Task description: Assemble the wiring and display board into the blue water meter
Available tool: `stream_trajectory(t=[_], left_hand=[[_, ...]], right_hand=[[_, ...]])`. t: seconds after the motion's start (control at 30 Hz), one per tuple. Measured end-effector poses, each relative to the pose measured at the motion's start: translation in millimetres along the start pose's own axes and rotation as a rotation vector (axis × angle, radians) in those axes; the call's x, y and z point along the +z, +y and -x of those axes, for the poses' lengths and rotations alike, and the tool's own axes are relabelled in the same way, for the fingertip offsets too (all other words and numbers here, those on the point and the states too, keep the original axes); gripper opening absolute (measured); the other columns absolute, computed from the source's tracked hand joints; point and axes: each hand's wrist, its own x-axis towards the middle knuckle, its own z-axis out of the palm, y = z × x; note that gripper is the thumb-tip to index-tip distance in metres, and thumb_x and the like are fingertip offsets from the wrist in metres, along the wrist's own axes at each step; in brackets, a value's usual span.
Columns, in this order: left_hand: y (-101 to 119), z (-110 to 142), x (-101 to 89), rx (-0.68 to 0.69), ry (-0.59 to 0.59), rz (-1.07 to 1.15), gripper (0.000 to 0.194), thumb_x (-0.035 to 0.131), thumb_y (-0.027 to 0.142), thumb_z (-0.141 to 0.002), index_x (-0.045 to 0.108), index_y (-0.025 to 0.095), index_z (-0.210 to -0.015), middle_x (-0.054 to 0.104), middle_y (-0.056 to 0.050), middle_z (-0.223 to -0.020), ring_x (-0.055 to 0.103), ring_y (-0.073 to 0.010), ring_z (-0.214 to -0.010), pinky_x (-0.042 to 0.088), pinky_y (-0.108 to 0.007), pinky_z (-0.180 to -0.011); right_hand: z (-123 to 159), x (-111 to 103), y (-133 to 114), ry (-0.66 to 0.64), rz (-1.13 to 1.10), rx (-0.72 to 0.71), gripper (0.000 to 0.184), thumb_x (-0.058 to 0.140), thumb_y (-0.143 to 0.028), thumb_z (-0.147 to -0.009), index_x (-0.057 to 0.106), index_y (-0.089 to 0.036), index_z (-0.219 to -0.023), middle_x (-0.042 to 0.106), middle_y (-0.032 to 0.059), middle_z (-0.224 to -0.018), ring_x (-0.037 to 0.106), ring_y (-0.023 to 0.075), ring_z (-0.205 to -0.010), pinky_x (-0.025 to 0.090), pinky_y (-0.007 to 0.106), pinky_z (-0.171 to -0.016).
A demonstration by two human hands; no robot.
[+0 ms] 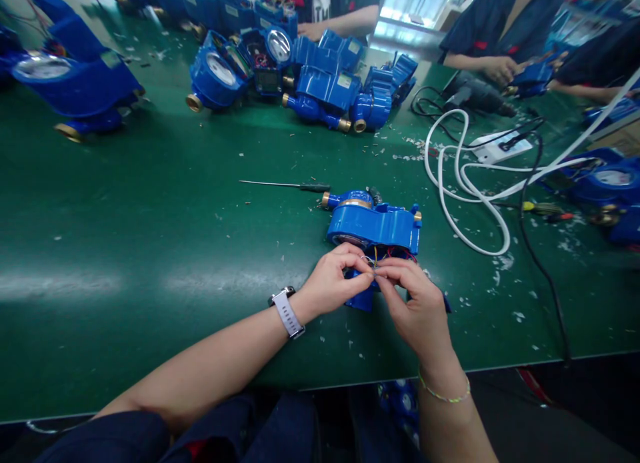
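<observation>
A blue water meter (373, 223) with brass pipe ends lies on its side on the green table, its cover open toward me. Thin wires (395, 253), white, yellow and red, come out of it. My left hand (337, 280) wears a watch on the wrist and pinches at the wire ends with thumb and forefinger. Fingertip to fingertip with it, my right hand (415, 296) also pinches there, in front of the meter. What exactly sits between the fingertips is too small to make out. A screwdriver (315, 187) lies just behind the meter, to the left.
Several blue meters (327, 83) stand along the back, and another (75, 83) at the left. On the right lie a white cable (465, 176), a power strip (501, 147) and a dark power drill (477, 95). White scraps litter the green table (150, 216). Co-workers' hands (500, 70) are across it.
</observation>
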Motion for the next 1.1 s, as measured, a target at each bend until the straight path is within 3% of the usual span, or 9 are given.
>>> stream_trajectory(t=[0.33,0.53,0.67,0.83,0.93,1.1], left_hand=[[-3.8,-0.9,3.9,-0.056,0.038,0.042,0.016,0.064,0.006,-0.069,0.073,0.018,-0.072,0.065,-0.003,-0.088,0.063,-0.0172,-0.092,0.049,-0.033,-0.089],[-1.6,-1.6,4.4,-0.067,0.061,0.009,0.010,0.065,0.014,-0.075,0.070,0.016,-0.066,0.066,-0.004,-0.083,0.063,-0.0167,-0.085,0.050,-0.032,-0.082],[-0.9,-0.5,6.1,-0.072,0.075,-0.007,0.010,0.064,0.010,-0.073,0.069,0.016,-0.066,0.066,-0.003,-0.084,0.063,-0.0163,-0.084,0.050,-0.032,-0.082],[-1.3,3.0,4.2,-0.007,0.097,-0.013,0.008,0.060,0.011,-0.075,0.067,0.015,-0.076,0.066,-0.004,-0.086,0.062,-0.0151,-0.085,0.050,-0.029,-0.080],[-1.2,4.4,1.8,-0.019,0.139,-0.006,0.013,0.059,0.011,-0.076,0.062,0.015,-0.088,0.066,-0.004,-0.089,0.062,-0.0125,-0.077,0.051,-0.026,-0.072],[-1.0,5.0,-0.2,-0.016,0.131,-0.088,0.018,0.062,0.014,-0.078,0.059,0.016,-0.095,0.066,-0.005,-0.096,0.064,-0.0127,-0.078,0.053,-0.026,-0.074]], right_hand=[[3.6,-1.7,1.4,0.011,-0.010,0.098,0.010,0.057,-0.016,-0.092,0.063,-0.021,-0.087,0.068,0.0046,-0.089,0.065,0.0192,-0.080,0.054,0.034,-0.072],[3.0,1.6,0.3,0.009,-0.011,0.048,0.011,0.056,-0.014,-0.092,0.063,-0.021,-0.088,0.067,0.0043,-0.089,0.064,0.0192,-0.084,0.052,0.035,-0.077],[2.3,2.5,-0.5,0.014,-0.007,0.051,0.012,0.056,-0.012,-0.092,0.062,-0.021,-0.087,0.066,0.0041,-0.088,0.064,0.0189,-0.083,0.052,0.034,-0.076],[3.8,1.7,-0.3,0.021,-0.028,0.087,0.011,0.055,-0.014,-0.092,0.061,-0.021,-0.087,0.066,0.0044,-0.089,0.063,0.0192,-0.083,0.052,0.034,-0.074],[4.9,0.3,-2.0,0.020,-0.041,0.109,0.011,0.055,-0.014,-0.091,0.061,-0.021,-0.085,0.066,0.0050,-0.089,0.063,0.0195,-0.083,0.052,0.034,-0.072],[2.4,-1.5,-5.4,0.017,-0.029,0.109,0.012,0.059,-0.019,-0.089,0.061,-0.020,-0.078,0.066,0.0061,-0.089,0.064,0.0195,-0.080,0.051,0.033,-0.067]])
